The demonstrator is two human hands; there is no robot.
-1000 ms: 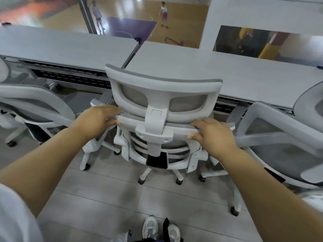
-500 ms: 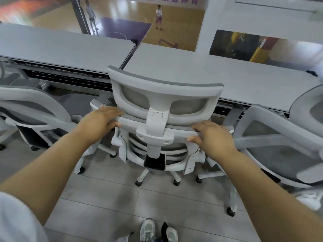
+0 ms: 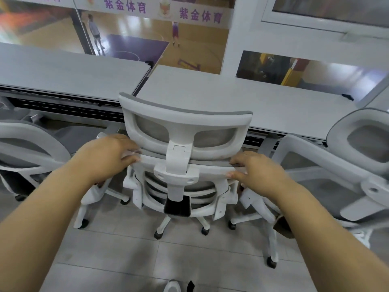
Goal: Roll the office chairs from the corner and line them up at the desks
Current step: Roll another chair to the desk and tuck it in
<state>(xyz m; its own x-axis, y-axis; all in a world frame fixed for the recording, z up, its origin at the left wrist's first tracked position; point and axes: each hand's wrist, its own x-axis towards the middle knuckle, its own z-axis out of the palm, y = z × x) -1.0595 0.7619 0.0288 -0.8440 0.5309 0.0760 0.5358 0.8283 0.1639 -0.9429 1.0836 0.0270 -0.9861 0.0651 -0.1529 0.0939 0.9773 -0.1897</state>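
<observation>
Chair edged closer to surface front edge; my left grip and right grip still curled over backrest rail. Judged: parking nearly done.

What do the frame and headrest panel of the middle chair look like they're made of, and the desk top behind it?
Chair frame: apparently moulded white plastic, matte, with rounded edges and screw holes. Headrest panel: grey woven mesh, slightly see-through. Desk top: probably pale grey laminate; flat, matte, faint grain, core hidden.
</observation>
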